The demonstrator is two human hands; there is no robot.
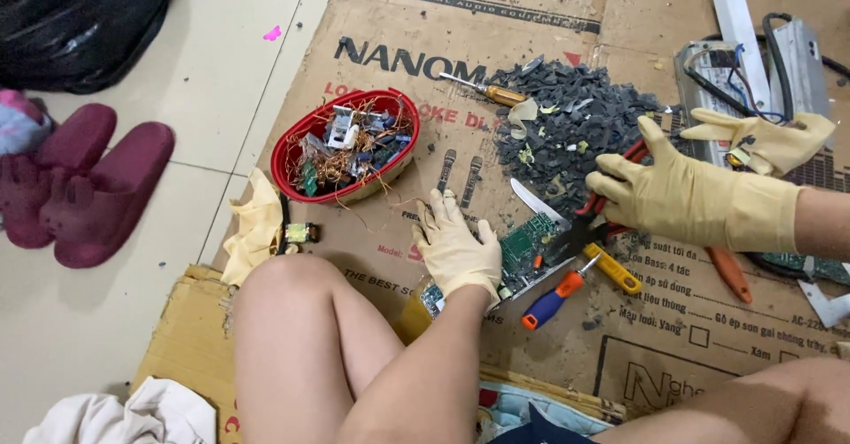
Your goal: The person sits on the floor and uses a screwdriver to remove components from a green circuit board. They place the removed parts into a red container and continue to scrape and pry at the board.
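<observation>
Flattened cardboard (637, 355) covers a tiled floor (204, 81) and serves as the work surface. The left hand (456, 249), in a cream glove, lies flat with fingers released, pressing on the near-left end of a green circuit board (531, 240) at mid-scene. The right hand (682, 198), also gloved, has its fingers clenched around the red handles of pliers (589, 218), whose tip meets the board's right edge. A second gloved hand (766, 138) at far right belongs to another person.

Risks, as judged:
- The left fingers rest just beside the pliers tip; a slip could pinch or cut the glove.
- Cut fragments could fly toward bare knees (292, 285).
- A loose blue-and-orange screwdriver (558, 295) and a yellow-handled tool (613, 269) lie near the board and may snag the hands.

Containers:
- Red oval bowl (341, 147), left of the board: tangled copper wire, small blue and white components.
- Dark plastic chips (575, 116) lie uncontained in a pile farther out.
</observation>
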